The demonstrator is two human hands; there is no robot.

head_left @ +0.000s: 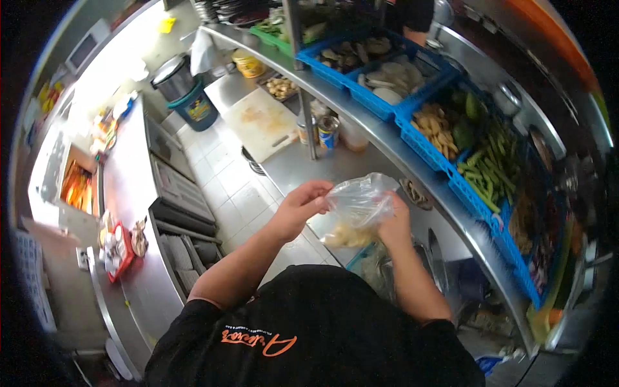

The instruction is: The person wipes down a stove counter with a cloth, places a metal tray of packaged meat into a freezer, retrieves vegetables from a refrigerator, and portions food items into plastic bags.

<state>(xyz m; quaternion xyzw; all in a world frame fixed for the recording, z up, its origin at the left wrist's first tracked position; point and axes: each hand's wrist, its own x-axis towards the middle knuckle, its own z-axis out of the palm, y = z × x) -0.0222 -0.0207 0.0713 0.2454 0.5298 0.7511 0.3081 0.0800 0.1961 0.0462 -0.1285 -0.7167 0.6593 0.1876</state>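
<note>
Both hands hold a clear plastic bag (pixel 362 201) up in front of my chest, over the edge of a steel counter (pixel 348 169). Pale yellow pieces (pixel 348 235) lie in the bag's lower part; their kind I cannot make out. My left hand (pixel 302 205) pinches the bag's upper left edge between thumb and fingers. On the other side my right hand (pixel 394 222) grips the bag's right edge, its fingers partly hidden behind the plastic. Below the bag, a clear container (pixel 367 266) with a bluish-green rim stands partly covered by my right forearm.
A white cutting board (pixel 258 122) lies on the counter beyond. Opened cans (pixel 328 132) stand under a steel shelf (pixel 412 151). Blue crates (pixel 422 138) of vegetables line that shelf on the right. Another counter (pixel 129 174) runs along the left, with a red basket (pixel 118 253) on it.
</note>
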